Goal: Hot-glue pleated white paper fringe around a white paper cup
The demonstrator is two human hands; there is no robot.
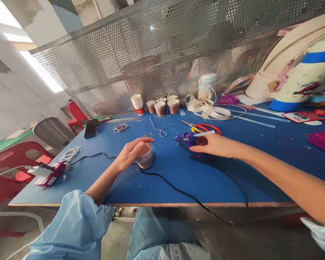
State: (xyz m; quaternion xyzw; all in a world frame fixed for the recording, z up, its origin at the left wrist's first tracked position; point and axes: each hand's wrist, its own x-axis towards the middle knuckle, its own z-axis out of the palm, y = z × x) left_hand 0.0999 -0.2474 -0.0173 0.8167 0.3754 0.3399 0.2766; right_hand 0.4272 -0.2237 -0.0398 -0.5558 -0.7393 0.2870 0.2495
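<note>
My left hand [134,151] rests on the rim of a small brown-and-white cup [145,159] standing on the blue table [162,187]. Its fingers lie stretched over the top, apparently touching the cup; part of the rim is hidden under them. To the right, my right hand [206,145] holds a blue glue gun [185,137], with a pale glue stick [204,133] jutting from its back. The nozzle points left, apart from the cup. Just behind the gun lie red-handled scissors [211,128] and yellow-handled pliers [196,129].
Several small basket-like cups [160,108] and stacked paper cups [137,104] stand along the perforated screen [111,68]. Ribbon [206,108] lies behind the scissors. A black cable [173,186] crosses the front; a phone [90,128] and power strip [51,175] are left.
</note>
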